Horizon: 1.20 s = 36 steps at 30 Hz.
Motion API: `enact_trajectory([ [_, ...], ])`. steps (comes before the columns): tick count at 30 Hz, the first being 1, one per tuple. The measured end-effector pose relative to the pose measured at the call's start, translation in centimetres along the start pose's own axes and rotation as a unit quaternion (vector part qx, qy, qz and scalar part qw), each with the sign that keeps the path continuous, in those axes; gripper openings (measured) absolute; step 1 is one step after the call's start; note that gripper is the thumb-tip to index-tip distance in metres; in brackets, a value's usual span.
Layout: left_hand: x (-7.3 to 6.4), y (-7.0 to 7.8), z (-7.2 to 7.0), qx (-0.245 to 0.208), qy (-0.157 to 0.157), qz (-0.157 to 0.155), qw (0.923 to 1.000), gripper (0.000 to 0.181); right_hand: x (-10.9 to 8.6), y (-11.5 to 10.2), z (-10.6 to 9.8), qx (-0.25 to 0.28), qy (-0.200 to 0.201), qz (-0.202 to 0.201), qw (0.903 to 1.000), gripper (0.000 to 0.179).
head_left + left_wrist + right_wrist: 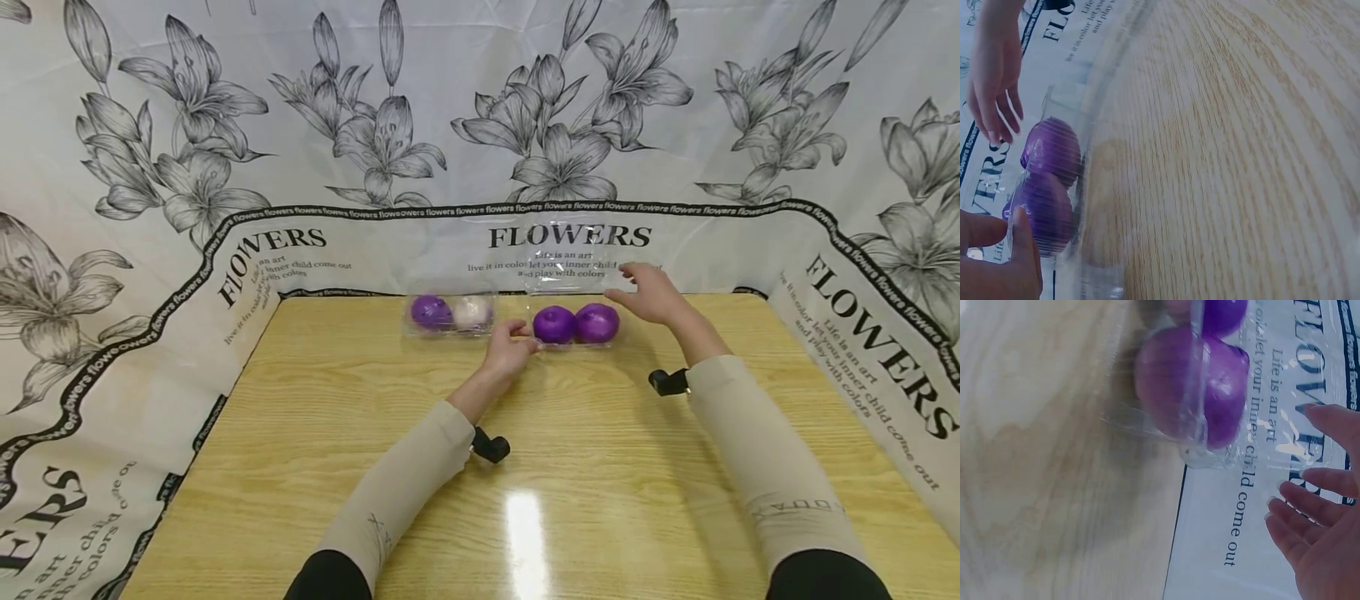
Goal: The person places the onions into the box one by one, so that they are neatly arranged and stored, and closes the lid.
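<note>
A clear plastic clamshell box point(577, 344) with its lid point(566, 271) raised stands at the back of the table. Two shiny purple, onion-like balls point(554, 325) sit side by side in it. My left hand point(508, 354) is at the box's left end, and in the left wrist view its thumb and forefinger point(1020, 234) pinch the clear edge. At the right end of the lid is my right hand point(651, 293), its fingers loosely spread and holding nothing. The right wrist view shows its thumb point(1329, 419) overlapping the lid's clear edge.
Left of this box lies another clear box point(450, 333) holding one purple ball point(431, 312) and one whitish ball point(472, 312). A flower-printed cloth point(405, 242) hangs right behind the wooden table point(337, 400) and down both sides.
</note>
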<state>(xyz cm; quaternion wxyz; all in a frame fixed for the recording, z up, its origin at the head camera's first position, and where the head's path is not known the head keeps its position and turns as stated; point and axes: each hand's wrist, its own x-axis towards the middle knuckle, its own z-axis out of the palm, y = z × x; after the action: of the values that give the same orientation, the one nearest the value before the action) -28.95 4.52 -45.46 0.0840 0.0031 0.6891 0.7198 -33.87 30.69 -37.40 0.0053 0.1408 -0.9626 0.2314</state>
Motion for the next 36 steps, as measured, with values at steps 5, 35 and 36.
enact_trajectory([
  [5,0.0,0.1,-0.1,0.001,0.001,-0.003,1.0,0.062,1.7,0.4,-0.7,0.035,0.001,0.041,0.9985,0.074],
  [35,0.6,0.3,0.2,-0.011,0.0,-0.001,0.9999,0.056,3.4,0.4,-0.6,0.265,0.027,0.122,0.9562,0.075],
  [36,0.6,0.3,0.2,-0.015,0.0,-0.001,0.9999,0.056,3.4,0.5,-0.6,0.277,0.031,0.119,0.953,0.073],
])
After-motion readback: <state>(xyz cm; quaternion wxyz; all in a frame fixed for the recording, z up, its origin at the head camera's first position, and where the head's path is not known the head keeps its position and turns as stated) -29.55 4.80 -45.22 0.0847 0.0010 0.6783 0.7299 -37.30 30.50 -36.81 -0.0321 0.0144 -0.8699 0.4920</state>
